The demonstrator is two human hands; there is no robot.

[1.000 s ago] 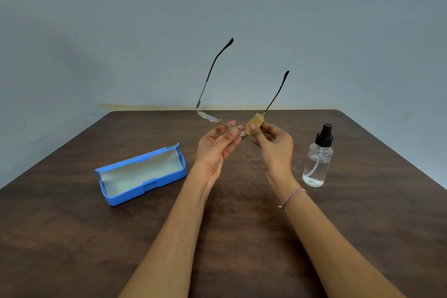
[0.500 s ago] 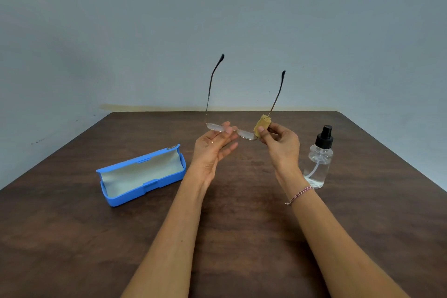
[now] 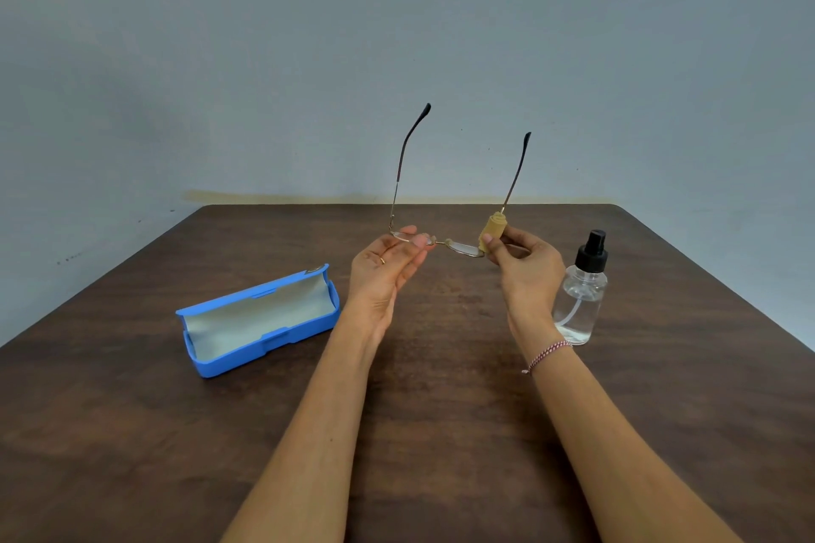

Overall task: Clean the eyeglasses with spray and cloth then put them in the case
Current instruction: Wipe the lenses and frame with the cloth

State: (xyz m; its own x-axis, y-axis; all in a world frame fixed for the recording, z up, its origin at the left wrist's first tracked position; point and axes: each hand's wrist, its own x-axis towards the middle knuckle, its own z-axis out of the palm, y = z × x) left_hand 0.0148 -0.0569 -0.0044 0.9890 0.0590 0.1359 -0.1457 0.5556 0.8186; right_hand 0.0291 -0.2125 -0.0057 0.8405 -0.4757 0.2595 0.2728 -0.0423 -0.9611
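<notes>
Gold ring (image 3: 382,260), red-white braided bracelet (image 3: 547,355)

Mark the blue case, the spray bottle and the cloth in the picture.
blue case (image 3: 247,356): head view, on its front outer wall.
spray bottle (image 3: 578,304): head view, on its clear body below the black top.
cloth (image 3: 490,230): head view, on the rolled yellow middle.

Soft, even light, neither bright nor dim; the wall (image 3: 176,57) greys darker toward the upper corners. Faint, blurry shadows lie on the bench (image 3: 132,454) beneath the forearms (image 3: 308,432). The wide lens splays the bench's edges at lower left and right. Middle sharp; small glints on the spray bottle (image 3: 580,300).
</notes>
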